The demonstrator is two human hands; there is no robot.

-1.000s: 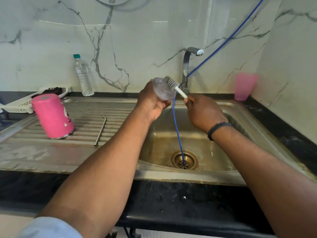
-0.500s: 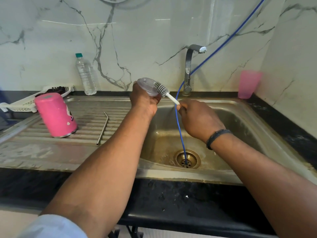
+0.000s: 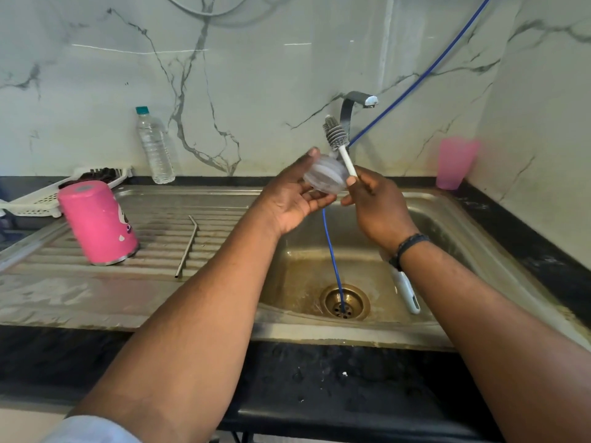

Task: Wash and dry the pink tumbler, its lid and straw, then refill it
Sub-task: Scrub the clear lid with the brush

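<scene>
Both forearms reach forward over the sink basin, hands meeting in front of the tap. Left hand is turned palm up and inward, fingers curled under the clear lid, thumb raised along its far edge; the lid is cradled in the fingers, tilted on edge, held above the basin. Right hand is beside it, back of hand toward the camera, thumb and fingers pinching the white handle of the bottle brush. Brush stands nearly upright, bristle head up, just left of the tap spout, its handle running down past the lid's right edge; touching the lid or just behind it, cannot tell. The handle's lower end shows below the right wrist, over the basin. Dark band on the right wrist.

Pink tumbler sits upside down on the ribbed drainboard at left, leaning slightly. Metal straw lies flat on the drainboard, just right of the tumbler, not touching it.

Blue hose runs from upper right down behind the hands into the drain. Water bottle stands against the marble wall at the back of the tabletop. White basket far left behind the tumbler. Pink cup stands in the right corner.
</scene>
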